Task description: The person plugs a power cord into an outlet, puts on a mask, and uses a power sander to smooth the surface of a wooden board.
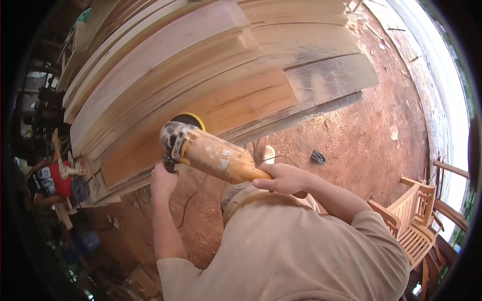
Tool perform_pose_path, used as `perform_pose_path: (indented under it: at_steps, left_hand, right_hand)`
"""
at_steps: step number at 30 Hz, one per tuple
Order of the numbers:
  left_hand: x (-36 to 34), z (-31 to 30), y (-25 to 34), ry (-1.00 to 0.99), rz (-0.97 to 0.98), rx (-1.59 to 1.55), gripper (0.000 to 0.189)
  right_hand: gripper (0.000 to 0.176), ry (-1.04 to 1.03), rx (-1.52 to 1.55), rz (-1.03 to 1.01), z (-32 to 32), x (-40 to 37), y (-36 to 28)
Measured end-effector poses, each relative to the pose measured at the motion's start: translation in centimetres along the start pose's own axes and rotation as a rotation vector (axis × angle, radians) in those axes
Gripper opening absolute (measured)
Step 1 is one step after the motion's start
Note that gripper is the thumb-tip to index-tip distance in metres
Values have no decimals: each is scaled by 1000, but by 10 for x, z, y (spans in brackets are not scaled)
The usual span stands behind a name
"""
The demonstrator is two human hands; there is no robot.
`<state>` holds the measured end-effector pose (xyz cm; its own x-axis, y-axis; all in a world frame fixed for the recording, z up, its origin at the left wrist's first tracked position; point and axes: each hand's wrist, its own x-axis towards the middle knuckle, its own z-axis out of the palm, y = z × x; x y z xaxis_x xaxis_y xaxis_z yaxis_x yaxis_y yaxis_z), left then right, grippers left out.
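A worn yellow angle grinder (216,153) with a round, yellow-edged sanding disc (188,120) is held over a reddish-brown board (251,98). The disc sits at the board's near edge; whether it presses on the wood cannot be told. My left hand (164,180) is wrapped round the dark side handle (169,164) by the grinder's head. My right hand (288,179) grips the rear end of its body, close to my shirt. A thin cord (283,157) shows beside the right hand.
Long planks (191,45) are stacked beyond the board. Another person (55,180) in red and black is at far left. A slatted wooden chair (414,220) stands at right. On the reddish dirt floor (366,140) lie shavings and a small dark object (318,157).
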<state>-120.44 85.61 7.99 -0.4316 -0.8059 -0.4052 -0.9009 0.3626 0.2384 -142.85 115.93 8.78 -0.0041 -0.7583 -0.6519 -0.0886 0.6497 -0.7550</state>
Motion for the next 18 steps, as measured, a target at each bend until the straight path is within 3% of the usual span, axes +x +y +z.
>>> perform_pose_path:
  at_steps: [1, 5, 8, 13, 15, 17, 18]
  left_hand:
    - [12, 8, -21, -13, -76, -68, 33]
    - [19, 13, -25, 69, 60, -101, 38]
    - [15, 13, 5, 67, 137, -9, 40]
    - [15, 41, 63, 52, 284, 59, 43]
    - [1, 41, 82, 256, 805, 98, 42]
    - [-28, -6, 119, 291, 849, 31, 32]
    - [-26, -26, 120, -291, 1029, -316, 27]
  right_hand:
    - [65, -37, 24, 7, 6, 11, -4]
    - [68, 97, -94, -79, 16, 24, 3]
    - [72, 152, -36, -53, 4, -20, -3]
    - [71, 288, 75, 68, 0, -65, 50]
    - [71, 334, 98, 96, -2, -86, 72]
    - [69, 401, 214, 160, 0, -103, 91]
    - [69, 406, 212, 163, -1, -116, 90]
